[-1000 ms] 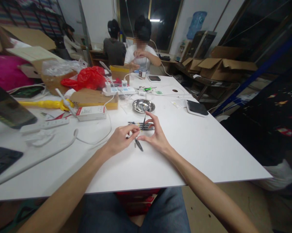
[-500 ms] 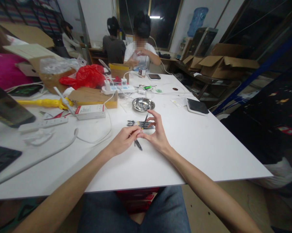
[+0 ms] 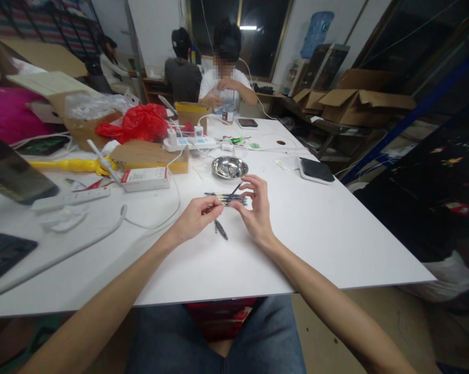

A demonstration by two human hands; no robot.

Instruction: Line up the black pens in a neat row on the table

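My left hand [image 3: 197,215] is closed in a pinch, its fingertips at the lower end of a slim dark pen piece [image 3: 234,191] that slants up to the right. My right hand [image 3: 256,210] is curved with thumb and fingers apart; its index fingertip appears to touch the upper end of that piece. Behind the fingers, several pens [image 3: 215,196] lie side by side, partly hidden by my hands. Just below my fingers lies a dark grey pen barrel [image 3: 221,229], with tiny bits beside it. A shiny steel bowl [image 3: 215,172] with small dark parts inside stands beyond the pens.
On the white table [image 3: 316,234] are a power strip [image 3: 190,144], a red plastic bag [image 3: 143,122], a white box [image 3: 145,179], a grey cable [image 3: 102,239] and a black-topped device [image 3: 316,171]. A person [image 3: 229,85] sits across the table, handling a bottle.
My left fingertips have drawn slightly left, away from my right thumb. The slim dark piece now leans further to the right, and my right fingers have shifted slightly right.
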